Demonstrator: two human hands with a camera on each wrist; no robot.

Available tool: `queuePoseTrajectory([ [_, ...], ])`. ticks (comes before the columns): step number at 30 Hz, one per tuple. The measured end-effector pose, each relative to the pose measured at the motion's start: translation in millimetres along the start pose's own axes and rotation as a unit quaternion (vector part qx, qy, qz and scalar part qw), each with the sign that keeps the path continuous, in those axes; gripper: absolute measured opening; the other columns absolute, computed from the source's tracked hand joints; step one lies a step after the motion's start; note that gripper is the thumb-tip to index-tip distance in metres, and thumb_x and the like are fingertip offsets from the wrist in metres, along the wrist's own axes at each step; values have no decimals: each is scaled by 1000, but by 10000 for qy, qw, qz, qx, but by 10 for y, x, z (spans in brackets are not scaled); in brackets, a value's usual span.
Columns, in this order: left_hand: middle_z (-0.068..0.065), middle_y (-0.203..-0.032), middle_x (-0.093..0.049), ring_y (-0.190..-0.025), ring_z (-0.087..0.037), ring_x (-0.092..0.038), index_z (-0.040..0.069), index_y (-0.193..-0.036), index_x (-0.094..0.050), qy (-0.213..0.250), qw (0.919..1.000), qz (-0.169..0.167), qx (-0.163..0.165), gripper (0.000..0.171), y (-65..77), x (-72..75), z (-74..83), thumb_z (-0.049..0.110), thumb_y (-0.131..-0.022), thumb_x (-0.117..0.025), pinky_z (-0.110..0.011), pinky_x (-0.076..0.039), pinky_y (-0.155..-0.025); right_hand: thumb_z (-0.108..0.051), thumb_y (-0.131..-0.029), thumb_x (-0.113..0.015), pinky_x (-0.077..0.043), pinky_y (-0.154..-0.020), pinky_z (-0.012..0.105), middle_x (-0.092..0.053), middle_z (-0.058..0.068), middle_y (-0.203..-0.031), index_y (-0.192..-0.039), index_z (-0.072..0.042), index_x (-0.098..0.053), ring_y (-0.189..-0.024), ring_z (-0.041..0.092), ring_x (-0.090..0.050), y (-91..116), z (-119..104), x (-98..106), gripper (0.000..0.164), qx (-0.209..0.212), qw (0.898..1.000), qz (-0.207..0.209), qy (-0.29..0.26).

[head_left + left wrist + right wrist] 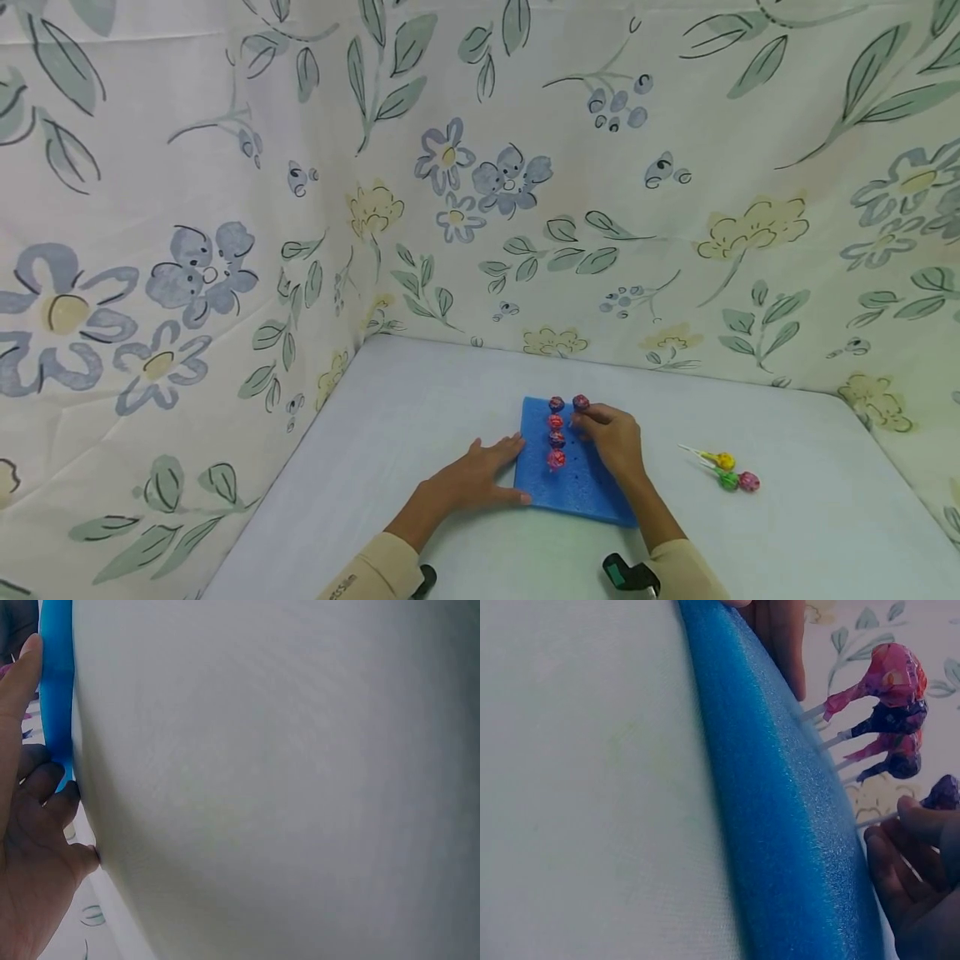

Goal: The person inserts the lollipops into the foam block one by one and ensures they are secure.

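Note:
A blue foam block (pixel 543 490) lies flat on the table. Several wrapped lollipops stand in it in a column, a pink one (pixel 556 459) nearest the person and a dark one (pixel 556 404) farthest. My right hand (pixel 617 442) pinches the white stick of a dark purple lollipop (pixel 581 402) beside the far end of that column. In the right wrist view, this stick's lower end meets the foam's top face; how deep it goes I cannot tell. Along the block's left edge, my left hand (pixel 480 479) rests with spread fingers, its thumb at the near left corner.
To the right of the block, a yellow lollipop (pixel 724 461), a green lollipop (pixel 728 480) and a pink lollipop (pixel 748 482) lie loose on the white table (pixel 817 517). Floral cloth (pixel 585 183) hangs behind the table and at its left. Small holes dot the foam's top.

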State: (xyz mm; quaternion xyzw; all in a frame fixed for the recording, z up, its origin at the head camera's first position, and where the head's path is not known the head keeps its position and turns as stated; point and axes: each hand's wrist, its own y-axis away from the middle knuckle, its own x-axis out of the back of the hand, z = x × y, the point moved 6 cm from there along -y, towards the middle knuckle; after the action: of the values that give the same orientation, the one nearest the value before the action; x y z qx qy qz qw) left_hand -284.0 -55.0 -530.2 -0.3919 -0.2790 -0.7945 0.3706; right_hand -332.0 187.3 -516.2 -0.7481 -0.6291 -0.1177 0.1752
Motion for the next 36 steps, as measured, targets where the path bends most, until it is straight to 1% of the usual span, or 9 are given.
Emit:
queuePoseTrajectory([
  [5,5,-175,-26,-162,-16,-24,23,-169,-29,-24,10000,4,-12,99,1,0,-11,72,-92,-67,-58,-14,-132,-11,-100,-75,-61,-72,18,-81,14,-103,-110,0,-81,-88,23,-77,-17,-3,6,16,-23,10000,20,93],
  [12,4,-175,-26,-162,-17,-24,22,-169,-29,-26,10000,-8,-52,99,4,10,10,70,-93,-68,-58,-14,-132,-10,-97,-78,-61,-72,18,-81,16,-104,-108,0,-82,-89,23,-76,-38,32,-8,15,-70,9996,6,277],
  [17,3,-175,-27,-163,-18,-24,21,-169,-30,42,10000,-22,-16,99,14,15,20,69,-92,-70,-58,-13,-132,-11,-97,-79,-62,-72,19,-81,16,-105,-107,0,-82,-90,23,-76,-40,66,-25,15,-108,9996,-14,275],
  [23,4,-175,-27,-163,-18,-25,22,-169,-30,10,10000,-3,-11,99,18,15,19,70,-92,-69,-58,-14,-132,-13,-97,-79,-57,-70,15,-81,13,-105,-107,-2,-83,-89,20,-74,-45,88,-26,15,-116,9992,-2,392],
  [26,3,-175,-27,-163,-18,-25,21,-169,-30,26,10000,-11,-25,99,18,17,18,69,-92,-69,-59,-14,-132,-12,-96,-79,-56,-69,15,-81,14,-104,-105,-2,-83,-86,20,-73,-50,82,-31,13,-95,9990,-21,435],
  [31,2,-175,-27,-163,-19,-24,20,-169,-30,81,10000,-9,-47,99,22,21,16,69,-93,-69,-59,-13,-132,-10,-96,-78,-59,-69,19,-81,15,-102,-104,-1,-83,-84,19,-72,-49,65,-55,12,-47,9986,-124,517],
  [36,3,-175,-27,-163,-18,-24,21,-169,-30,91,10000,-25,-12,99,21,21,21,70,-93,-69,-58,-13,-132,-11,-95,-80,-57,-68,19,-81,14,-100,-103,-2,-83,-81,18,-72,-44,74,-51,13,-48,9982,-67,593],
])
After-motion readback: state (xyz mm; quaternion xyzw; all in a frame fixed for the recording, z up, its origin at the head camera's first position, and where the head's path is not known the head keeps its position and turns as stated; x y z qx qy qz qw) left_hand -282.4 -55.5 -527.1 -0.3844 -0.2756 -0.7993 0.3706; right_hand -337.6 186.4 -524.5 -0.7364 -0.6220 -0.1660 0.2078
